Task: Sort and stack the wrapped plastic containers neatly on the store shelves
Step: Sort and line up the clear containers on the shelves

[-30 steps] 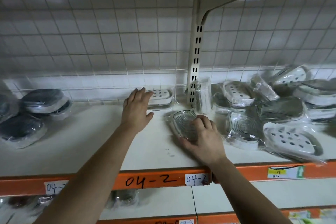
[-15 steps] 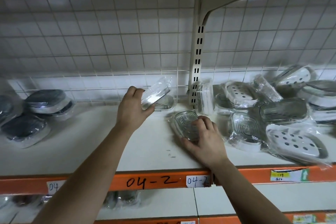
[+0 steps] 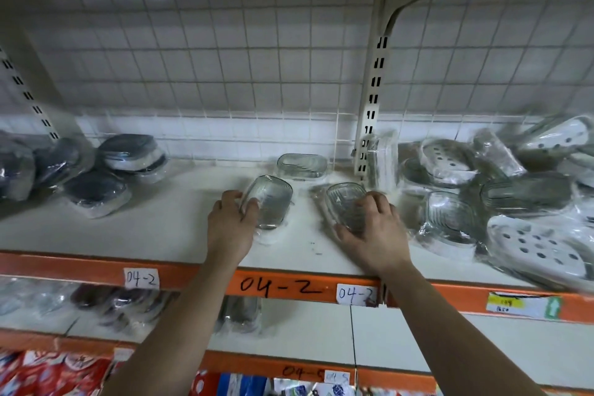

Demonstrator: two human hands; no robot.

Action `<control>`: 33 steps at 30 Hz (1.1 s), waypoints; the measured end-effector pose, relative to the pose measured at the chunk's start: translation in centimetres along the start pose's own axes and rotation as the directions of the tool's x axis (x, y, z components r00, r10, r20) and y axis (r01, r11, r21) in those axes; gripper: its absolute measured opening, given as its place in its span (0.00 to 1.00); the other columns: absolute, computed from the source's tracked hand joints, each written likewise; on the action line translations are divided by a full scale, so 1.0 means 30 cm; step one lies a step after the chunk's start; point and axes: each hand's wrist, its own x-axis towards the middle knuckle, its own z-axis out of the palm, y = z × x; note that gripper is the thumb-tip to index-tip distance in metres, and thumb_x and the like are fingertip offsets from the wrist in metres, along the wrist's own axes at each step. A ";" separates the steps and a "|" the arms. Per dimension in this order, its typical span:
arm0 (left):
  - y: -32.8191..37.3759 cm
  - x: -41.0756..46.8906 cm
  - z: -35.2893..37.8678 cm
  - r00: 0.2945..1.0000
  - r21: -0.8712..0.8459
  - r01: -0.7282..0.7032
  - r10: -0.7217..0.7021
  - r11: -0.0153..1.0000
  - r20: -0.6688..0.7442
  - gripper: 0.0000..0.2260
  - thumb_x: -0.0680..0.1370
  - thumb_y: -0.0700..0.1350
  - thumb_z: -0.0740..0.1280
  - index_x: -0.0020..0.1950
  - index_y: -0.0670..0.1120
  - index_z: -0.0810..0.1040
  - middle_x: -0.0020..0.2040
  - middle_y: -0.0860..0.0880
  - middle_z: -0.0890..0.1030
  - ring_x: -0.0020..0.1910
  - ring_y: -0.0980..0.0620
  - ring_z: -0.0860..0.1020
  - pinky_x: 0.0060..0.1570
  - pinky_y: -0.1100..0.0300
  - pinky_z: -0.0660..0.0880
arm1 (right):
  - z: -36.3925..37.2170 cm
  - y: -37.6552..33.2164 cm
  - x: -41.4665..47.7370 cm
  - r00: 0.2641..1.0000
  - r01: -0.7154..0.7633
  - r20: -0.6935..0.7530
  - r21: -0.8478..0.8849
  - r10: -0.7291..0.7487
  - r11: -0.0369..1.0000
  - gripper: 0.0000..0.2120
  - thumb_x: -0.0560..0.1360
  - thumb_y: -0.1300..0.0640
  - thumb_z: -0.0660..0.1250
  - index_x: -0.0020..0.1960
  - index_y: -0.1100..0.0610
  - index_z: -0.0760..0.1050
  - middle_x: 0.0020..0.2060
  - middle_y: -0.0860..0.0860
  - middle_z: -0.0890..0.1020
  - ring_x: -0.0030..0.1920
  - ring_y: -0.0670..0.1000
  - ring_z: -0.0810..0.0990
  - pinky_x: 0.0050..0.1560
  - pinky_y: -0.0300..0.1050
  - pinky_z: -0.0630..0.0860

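Head view: left hand (image 3: 229, 227) drew container (image 3: 271, 198) forward.

One wide-angle head camera faces the shelf (image 3: 154, 235) from near, looking slightly down; its right edge seems blurred.

Blurry, edge-cropped pile of wrapped containers (image 3: 527, 193).

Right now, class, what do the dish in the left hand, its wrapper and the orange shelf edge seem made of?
Dish: likely glossy plastic; see-through, grey-tinted, ribbed. Wrapper: thin clear film; it crinkles and glints. Shelf edge: probably painted metal; smooth, even orange.
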 end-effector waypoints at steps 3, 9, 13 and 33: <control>-0.021 -0.022 0.008 0.931 0.197 -0.326 0.350 0.925 -0.102 0.15 0.78 0.48 0.64 0.58 0.40 0.79 0.55 0.40 0.80 0.55 0.42 0.75 0.58 0.50 0.70 | -0.001 -0.002 -0.001 1.000 0.005 -0.004 0.011 -0.005 1.000 0.31 0.71 0.35 0.67 0.65 0.55 0.70 0.65 0.54 0.71 0.62 0.58 0.70 0.61 0.54 0.73; -0.010 -0.066 0.018 0.912 0.323 -0.406 0.357 0.855 0.202 0.32 0.70 0.71 0.60 0.62 0.49 0.77 0.61 0.52 0.76 0.55 0.45 0.75 0.54 0.53 0.74 | -0.009 -0.011 -0.008 1.000 0.010 0.019 0.022 -0.011 1.000 0.38 0.65 0.30 0.54 0.68 0.49 0.71 0.68 0.51 0.70 0.62 0.60 0.70 0.60 0.54 0.72; 0.009 -0.058 0.017 0.923 0.312 -0.362 0.292 0.878 0.249 0.28 0.71 0.62 0.71 0.65 0.49 0.73 0.64 0.52 0.72 0.53 0.42 0.74 0.55 0.54 0.72 | -0.027 -0.017 -0.019 1.000 0.002 0.019 0.022 -0.003 1.000 0.38 0.65 0.30 0.55 0.67 0.50 0.75 0.67 0.51 0.73 0.61 0.61 0.71 0.59 0.53 0.74; -0.162 -0.238 -0.368 0.873 0.250 -0.460 0.383 0.852 0.301 0.35 0.64 0.69 0.58 0.66 0.53 0.76 0.65 0.52 0.73 0.56 0.42 0.74 0.57 0.51 0.72 | -0.021 -0.339 -0.384 0.990 -0.039 -0.140 -0.016 0.036 0.999 0.31 0.62 0.32 0.55 0.55 0.50 0.76 0.54 0.49 0.76 0.54 0.60 0.71 0.50 0.52 0.74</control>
